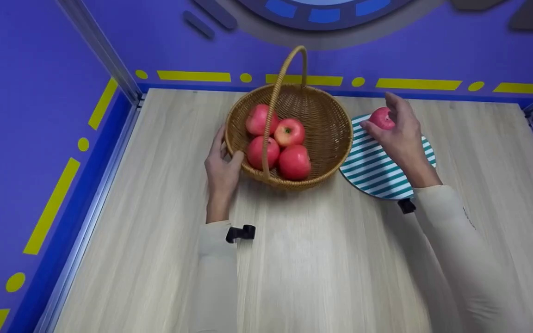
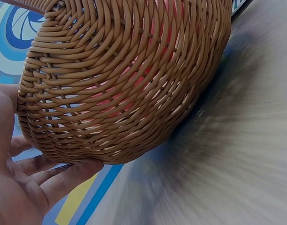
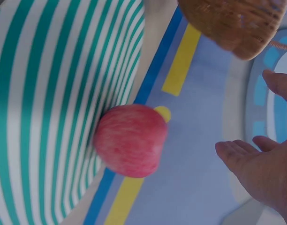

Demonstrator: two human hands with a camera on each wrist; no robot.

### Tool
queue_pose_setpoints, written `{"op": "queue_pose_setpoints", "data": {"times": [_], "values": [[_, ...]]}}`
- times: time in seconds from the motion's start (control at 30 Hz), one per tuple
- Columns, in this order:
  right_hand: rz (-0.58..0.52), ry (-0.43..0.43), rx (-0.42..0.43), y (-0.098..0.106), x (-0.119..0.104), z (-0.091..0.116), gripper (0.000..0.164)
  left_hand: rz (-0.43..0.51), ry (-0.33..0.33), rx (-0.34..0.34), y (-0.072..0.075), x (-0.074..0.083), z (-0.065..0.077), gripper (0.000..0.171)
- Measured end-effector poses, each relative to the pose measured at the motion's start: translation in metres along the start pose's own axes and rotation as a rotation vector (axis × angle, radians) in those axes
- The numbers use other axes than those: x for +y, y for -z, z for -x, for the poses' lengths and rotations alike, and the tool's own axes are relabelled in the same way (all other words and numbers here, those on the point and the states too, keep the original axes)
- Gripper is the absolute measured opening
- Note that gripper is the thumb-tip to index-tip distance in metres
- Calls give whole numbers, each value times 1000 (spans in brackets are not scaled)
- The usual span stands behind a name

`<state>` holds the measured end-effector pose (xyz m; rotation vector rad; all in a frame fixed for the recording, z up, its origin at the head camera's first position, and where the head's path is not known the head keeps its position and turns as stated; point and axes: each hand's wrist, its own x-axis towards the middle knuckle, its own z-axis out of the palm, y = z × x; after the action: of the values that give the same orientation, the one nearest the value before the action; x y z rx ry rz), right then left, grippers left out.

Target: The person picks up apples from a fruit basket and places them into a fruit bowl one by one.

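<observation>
A round wicker basket (image 1: 326, 129) with a tall arched handle holds several red apples (image 1: 289, 132) gathered at its left side. My left hand (image 1: 224, 173) grips the basket's left side, thumb at the rim and fingers against the outer weave, as the left wrist view shows. On a round mat with green and white stripes (image 1: 373, 173), right of the basket, sits a single red apple (image 3: 130, 140). Over that mat my right hand (image 1: 403, 134) hovers with fingers and thumb spread. The right wrist view shows a gap between this hand and the apple.
A pale wood-grain table (image 1: 303, 259) lies under everything. Blue panels with yellow dashes (image 1: 194, 76) rise close behind the basket and along the left, joined by a metal corner post (image 1: 104, 51). Black clips (image 1: 241, 233) are on both sleeves.
</observation>
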<state>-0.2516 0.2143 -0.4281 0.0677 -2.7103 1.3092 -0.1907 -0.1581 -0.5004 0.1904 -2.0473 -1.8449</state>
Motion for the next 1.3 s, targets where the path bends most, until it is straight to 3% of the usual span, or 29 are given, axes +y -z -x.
{"op": "queue_pose_setpoints", "data": {"times": [0.17, 0.5, 0.8, 1.3], "values": [[4, 53, -28, -4, -11, 5, 87, 4, 1, -5, 0, 1, 0, 78], [28, 207, -8, -19, -23, 15, 68, 7, -26, -11, 0, 2, 0, 76], [56, 350, -119, -33, -32, 21, 64, 17, -45, -12, -1, 2, -1, 77], [57, 420, -349, -65, -49, 23, 61, -6, -93, -24, 1, 1, -2, 76]]}}
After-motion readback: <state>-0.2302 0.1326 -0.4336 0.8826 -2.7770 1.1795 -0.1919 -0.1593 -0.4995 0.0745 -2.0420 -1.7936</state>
